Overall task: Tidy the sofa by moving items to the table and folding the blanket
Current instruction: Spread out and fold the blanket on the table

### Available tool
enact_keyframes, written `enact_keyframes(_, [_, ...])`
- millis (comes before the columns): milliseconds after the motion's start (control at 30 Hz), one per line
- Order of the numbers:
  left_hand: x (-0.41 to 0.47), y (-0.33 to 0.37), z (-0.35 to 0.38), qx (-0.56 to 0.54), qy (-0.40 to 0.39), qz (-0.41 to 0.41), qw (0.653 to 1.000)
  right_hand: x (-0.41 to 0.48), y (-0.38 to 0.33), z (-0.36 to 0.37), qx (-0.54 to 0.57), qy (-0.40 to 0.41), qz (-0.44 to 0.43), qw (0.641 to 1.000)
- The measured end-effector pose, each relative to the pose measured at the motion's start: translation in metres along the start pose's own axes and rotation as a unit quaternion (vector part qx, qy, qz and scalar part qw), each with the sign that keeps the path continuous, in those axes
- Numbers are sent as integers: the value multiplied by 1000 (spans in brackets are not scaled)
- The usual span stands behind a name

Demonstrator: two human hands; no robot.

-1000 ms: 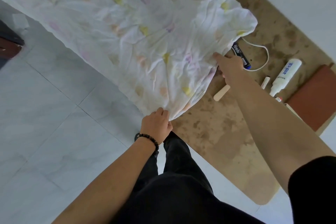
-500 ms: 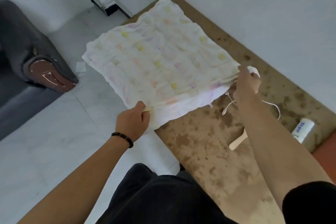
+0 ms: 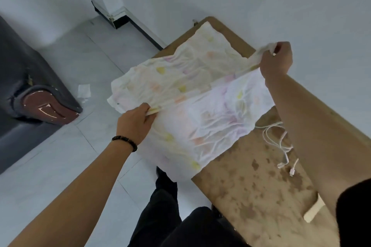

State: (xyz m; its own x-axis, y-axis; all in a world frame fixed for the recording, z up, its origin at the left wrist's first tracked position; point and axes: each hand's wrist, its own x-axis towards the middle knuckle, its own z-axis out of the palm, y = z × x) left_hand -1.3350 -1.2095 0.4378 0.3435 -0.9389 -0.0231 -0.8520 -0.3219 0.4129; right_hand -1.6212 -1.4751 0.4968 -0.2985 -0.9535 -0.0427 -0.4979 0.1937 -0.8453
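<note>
A thin white blanket (image 3: pixel 192 94) with pastel yellow, pink and orange spots lies across the far half of the brown mottled table (image 3: pixel 259 196). It is doubled over, and its near flap hangs off the table's left edge. My left hand (image 3: pixel 136 121), with a dark bead bracelet at the wrist, pinches the blanket's fold at the left side. My right hand (image 3: pixel 278 59) grips the fold's other end, lifted above the table by the wall. The dark sofa (image 3: pixel 22 90) stands at the left.
A white cable (image 3: pixel 281 146) lies tangled on the table under my right forearm. A pale flat stick (image 3: pixel 314 211) rests near the table's right edge. A scrap of white paper (image 3: pixel 84 90) lies on the tiled floor beside the sofa's glossy brown armrest (image 3: pixel 47 108). White walls behind.
Both hands have carried the blanket's gripped edge further away across the table, laying it over itself. My right hand has risen toward the wall. The view has tilted up, and the bottle and marker left the frame.
</note>
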Motion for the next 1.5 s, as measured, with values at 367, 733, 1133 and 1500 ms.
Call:
enact_keyframes(367, [159,-130,-22,30,19,-34,999,48,-99,196,10,-71,-47,996])
enact_keyframes(733, [155,-140,38,82,-31,4,996,-55,42,218,-398,-250,-251,846])
enact_keyframes(1133, [169,-172,53,-25,-136,-21,990,-111,76,199,-381,-179,-92,903])
enact_keyframes(1500, [160,-186,27,-145,-227,-229,935,-348,114,158,-267,-86,228,932])
